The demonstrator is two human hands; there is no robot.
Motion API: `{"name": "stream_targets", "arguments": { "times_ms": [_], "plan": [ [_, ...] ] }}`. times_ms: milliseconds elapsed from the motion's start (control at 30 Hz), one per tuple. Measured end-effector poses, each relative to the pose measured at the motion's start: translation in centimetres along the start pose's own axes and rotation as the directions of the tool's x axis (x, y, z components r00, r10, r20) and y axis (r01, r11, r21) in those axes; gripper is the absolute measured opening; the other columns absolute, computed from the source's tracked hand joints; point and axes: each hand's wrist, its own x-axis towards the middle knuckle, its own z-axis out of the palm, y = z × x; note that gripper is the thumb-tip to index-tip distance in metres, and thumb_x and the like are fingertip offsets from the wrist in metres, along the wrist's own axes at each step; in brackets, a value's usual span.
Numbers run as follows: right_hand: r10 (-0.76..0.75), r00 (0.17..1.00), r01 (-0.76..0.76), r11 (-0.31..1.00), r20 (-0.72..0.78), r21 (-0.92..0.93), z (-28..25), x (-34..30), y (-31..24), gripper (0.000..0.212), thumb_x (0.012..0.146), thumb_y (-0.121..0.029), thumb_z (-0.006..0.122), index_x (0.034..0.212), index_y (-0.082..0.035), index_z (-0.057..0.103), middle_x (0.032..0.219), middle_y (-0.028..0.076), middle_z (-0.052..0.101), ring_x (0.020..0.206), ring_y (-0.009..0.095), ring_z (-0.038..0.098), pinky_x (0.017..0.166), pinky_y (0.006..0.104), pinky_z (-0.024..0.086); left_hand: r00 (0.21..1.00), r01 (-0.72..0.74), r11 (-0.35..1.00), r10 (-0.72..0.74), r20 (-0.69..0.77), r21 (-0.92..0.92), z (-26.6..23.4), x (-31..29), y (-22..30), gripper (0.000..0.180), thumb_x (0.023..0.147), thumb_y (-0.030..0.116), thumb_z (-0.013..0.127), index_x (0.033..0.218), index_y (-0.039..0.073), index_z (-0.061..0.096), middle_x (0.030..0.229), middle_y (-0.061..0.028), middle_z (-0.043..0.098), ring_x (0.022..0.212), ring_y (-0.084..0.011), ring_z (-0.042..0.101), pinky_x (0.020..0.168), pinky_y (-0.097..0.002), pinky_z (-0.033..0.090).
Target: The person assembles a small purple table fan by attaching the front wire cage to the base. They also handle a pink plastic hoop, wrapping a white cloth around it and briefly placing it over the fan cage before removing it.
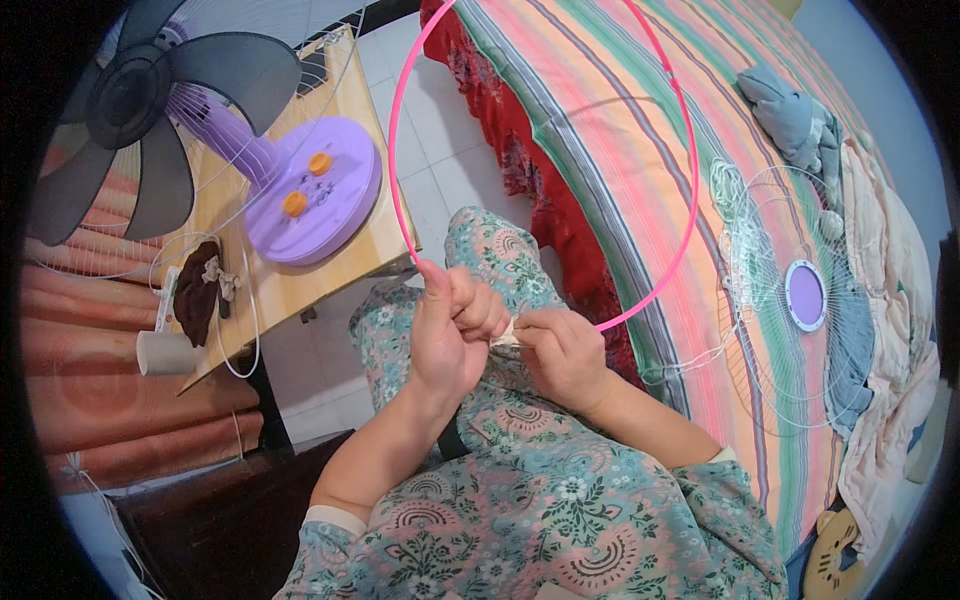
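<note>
Striped bedspread ran along the right, tiled floor below, purple desk fan on a wooden table at left. Pink hoop stood over the lap; left hand was closed around its lower rim, right hand pinched a small white wad just beside it. Hoop looked light, thin, springy, likely slick; best held at the rim near the work. Top of the hoop was cut off by the frame. What the wad was, couldn't tell. White fan guard lay on the bed.
</note>
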Motion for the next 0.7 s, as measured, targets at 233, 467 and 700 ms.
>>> {"name": "stream_targets", "arguments": {
  "times_ms": [233, 467, 700],
  "plan": [
    [-0.037, 0.992, 0.047, 0.995, 0.117, -0.086, -4.3, -2.5, 2.7, 0.021, 0.070, -0.003, 0.063, 0.089, -0.004, 0.054, 0.091, 0.008, 0.062, 0.081, 0.024, 0.063, 0.069, 0.0340, 0.052, 0.994, -0.014, 0.990, 0.029, 0.104, -0.143, -0.7, 0.8, 2.6, 0.053, 0.096, 0.057, 0.029, 0.061, 0.016, 0.026, 0.049, 0.0061, 0.016, 0.044, -0.0098, 0.016, 0.048, -0.0271, 0.023],
    [0.045, 0.995, -0.030, 0.983, 0.084, -0.180, -6.0, -3.1, 1.8, 0.021, 0.066, 0.000, 0.064, 0.084, -0.005, 0.054, 0.086, 0.008, 0.063, 0.068, 0.024, 0.062, 0.058, 0.0319, 0.051, 0.984, 0.015, 0.956, -0.065, -0.164, -0.291, 1.8, 1.9, 3.2, 0.051, 0.096, 0.055, 0.031, 0.064, 0.015, 0.030, 0.056, 0.0036, 0.026, 0.052, -0.0108, 0.027, 0.055, -0.0263, 0.028],
    [0.086, 0.996, -0.085, 0.994, 0.017, -0.069, -3.0, -1.2, -0.7, 0.021, 0.067, -0.002, 0.065, 0.084, -0.006, 0.054, 0.088, 0.006, 0.063, 0.062, 0.022, 0.057, 0.053, 0.0325, 0.045, 0.986, 0.114, 0.977, -0.133, -0.099, -0.181, 1.1, -0.9, -0.5, 0.051, 0.098, 0.053, 0.027, 0.064, 0.014, 0.030, 0.055, 0.0035, 0.024, 0.050, -0.0113, 0.023, 0.052, -0.0272, 0.027]
  ]
}}
